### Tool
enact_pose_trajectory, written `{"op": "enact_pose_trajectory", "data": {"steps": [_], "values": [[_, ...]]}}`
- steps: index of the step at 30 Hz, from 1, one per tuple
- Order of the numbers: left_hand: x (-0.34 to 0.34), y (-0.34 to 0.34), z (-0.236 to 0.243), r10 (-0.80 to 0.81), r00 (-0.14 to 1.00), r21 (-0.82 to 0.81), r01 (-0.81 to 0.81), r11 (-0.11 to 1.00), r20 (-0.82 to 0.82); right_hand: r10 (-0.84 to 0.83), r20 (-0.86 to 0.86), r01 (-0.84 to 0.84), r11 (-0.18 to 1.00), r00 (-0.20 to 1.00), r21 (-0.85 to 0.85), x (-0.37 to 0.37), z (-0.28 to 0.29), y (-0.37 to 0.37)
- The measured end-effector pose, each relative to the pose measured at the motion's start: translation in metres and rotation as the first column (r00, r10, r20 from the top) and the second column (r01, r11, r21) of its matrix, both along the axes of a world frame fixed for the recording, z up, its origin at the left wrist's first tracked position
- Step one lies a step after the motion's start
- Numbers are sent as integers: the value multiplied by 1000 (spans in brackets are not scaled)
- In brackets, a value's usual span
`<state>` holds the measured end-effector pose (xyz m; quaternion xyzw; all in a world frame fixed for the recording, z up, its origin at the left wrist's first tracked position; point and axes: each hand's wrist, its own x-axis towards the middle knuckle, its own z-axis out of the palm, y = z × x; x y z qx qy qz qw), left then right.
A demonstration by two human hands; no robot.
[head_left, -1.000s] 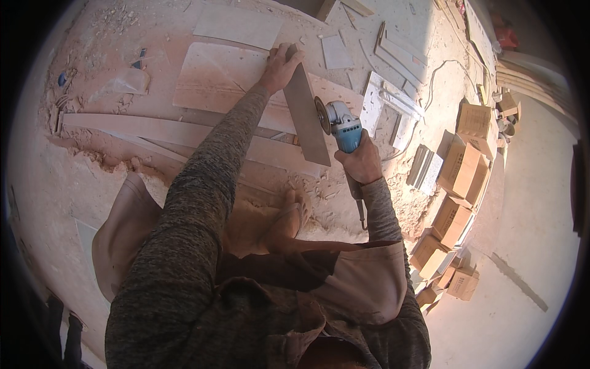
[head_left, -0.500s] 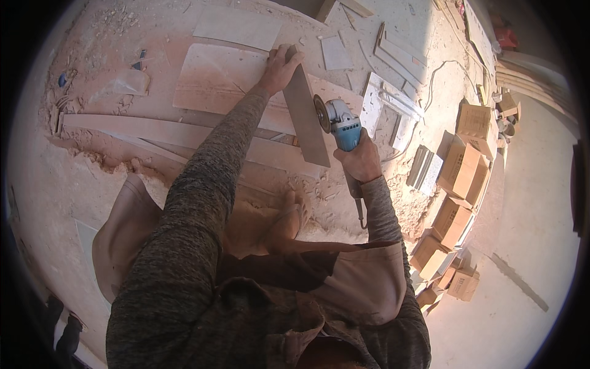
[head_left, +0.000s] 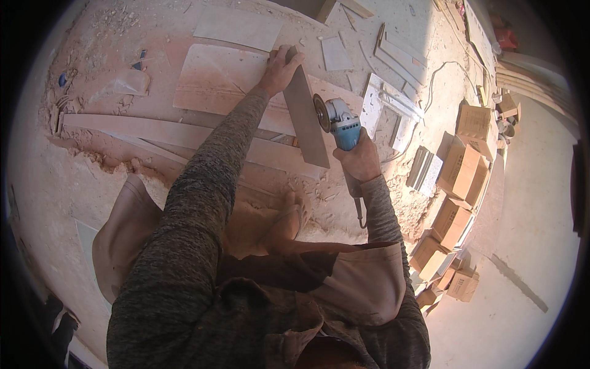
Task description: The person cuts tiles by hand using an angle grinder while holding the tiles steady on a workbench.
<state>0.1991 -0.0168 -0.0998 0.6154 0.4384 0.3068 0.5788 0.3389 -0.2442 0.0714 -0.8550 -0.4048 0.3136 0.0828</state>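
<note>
My left hand [head_left: 279, 74] grips the top end of a long grey tile strip [head_left: 307, 123], which is held on edge and slanting over pinkish dusty boards [head_left: 209, 74]. My right hand [head_left: 362, 160] is wrapped around a blue angle grinder [head_left: 345, 134], its cord hanging down beside my forearm. The grinder's round disc [head_left: 321, 114] faces the right side of the strip, very close to it; whether they touch I cannot tell. My bare foot in a sandal [head_left: 289, 215] is on the dusty floor below the strip.
Cardboard boxes [head_left: 458, 169] line the right side. White cut pieces [head_left: 375, 98], a loose cable [head_left: 435, 80] and ribbed offcuts [head_left: 424, 169] lie to the right. Long pale strips [head_left: 123, 126] lie to the left, with rubble along their edge. Planks [head_left: 522, 89] are stacked at the upper right.
</note>
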Motion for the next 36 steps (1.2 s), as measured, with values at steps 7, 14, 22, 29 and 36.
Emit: {"op": "enact_pose_trajectory", "data": {"steps": [7,14,22,29,36], "values": [[1,1,-5,11,1000,6,-11,1000,-4,15,-1,-15,1000,1000,22,0,-2,1],[2,1,-2,5,1000,-1,-5,1000,1,10,2,-10,1000,1000,16,2,-3,1],[1,0,-4,4,1000,21,-4,1000,5,14,-11,-14,999,1000,45,3,-9,1],[1,1,-4,6,1000,27,-6,1000,0,17,-10,-17,999,1000,41,4,-12,2],[1,0,-2,5,1000,12,-5,1000,5,16,-5,-15,999,1000,34,6,-15,2]]}}
